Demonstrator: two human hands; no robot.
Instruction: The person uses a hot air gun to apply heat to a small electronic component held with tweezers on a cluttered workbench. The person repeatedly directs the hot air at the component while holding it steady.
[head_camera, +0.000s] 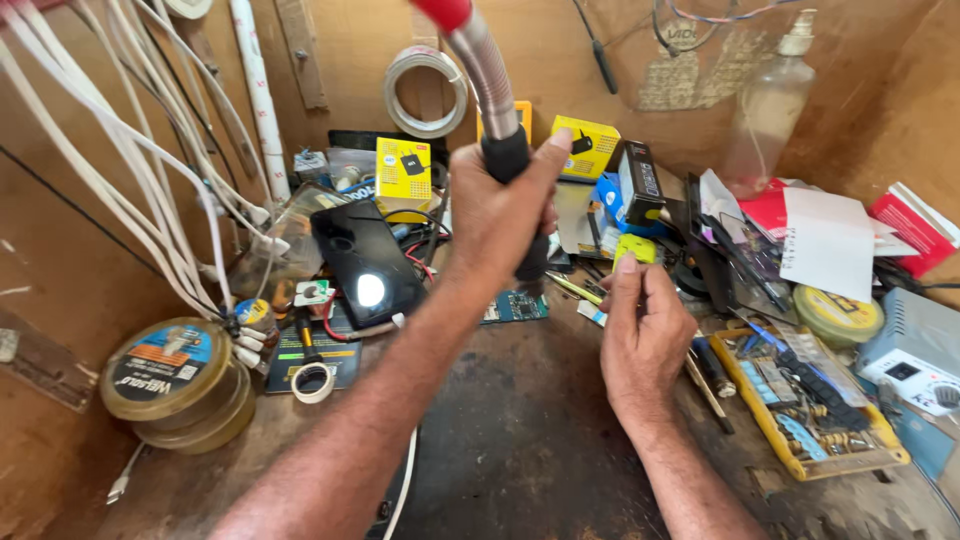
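My left hand (497, 215) is wrapped around the black grip of a flexible metal gooseneck arm (487, 75) that rises to a red end at the top of the view. My right hand (640, 330) is lower and to the right, its fingers pinched on a small yellow-green part (634, 247). A small blue-green circuit board (515, 306) lies on the bench between the two hands. A black phone (365, 262) lies face down left of my left forearm, with a bright glare on it.
A stack of round tins (178, 382) stands at the left below a bundle of white cables (120, 150). A yellow tray of tools (805, 400) sits at the right. Yellow boxes (403, 170), a tape roll (314, 381), a plastic bottle (765, 110) and papers crowd the back.
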